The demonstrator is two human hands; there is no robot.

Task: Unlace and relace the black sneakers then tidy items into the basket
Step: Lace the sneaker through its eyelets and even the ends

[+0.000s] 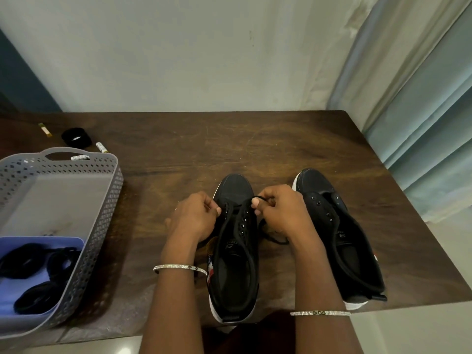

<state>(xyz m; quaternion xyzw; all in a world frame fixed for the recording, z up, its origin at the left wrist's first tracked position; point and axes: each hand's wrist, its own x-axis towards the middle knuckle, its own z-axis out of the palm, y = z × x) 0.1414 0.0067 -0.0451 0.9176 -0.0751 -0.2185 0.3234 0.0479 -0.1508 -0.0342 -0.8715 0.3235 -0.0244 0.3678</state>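
Two black sneakers are standing on the wooden table [194,144], both close to its near edge with their toes pointing to the far edge. The first sneaker [235,187] is sitting at the middle of the near edge, with its heel reaching just over it. The second sneaker [315,181] is lying near it, toward the right edge, and its eyelets are showing bare.

Both hands are working over the first sneaker. The left hand [192,217] is curling its fingers and pinching the black lace [260,198] beside the front eyelets. The right hand [279,210] is pinching a loop of the same lace between thumb and fingers.

A grey basket [113,198] is standing along the left edge, well apart from the shoes. Inside it a blue tray [40,242] is holding coiled black laces [28,260]. Open table surface is lying between the basket and the hands, and also behind the shoes up to the far edge. Near the far left corner a black round container [76,137] and a white tube [101,147] are lying.
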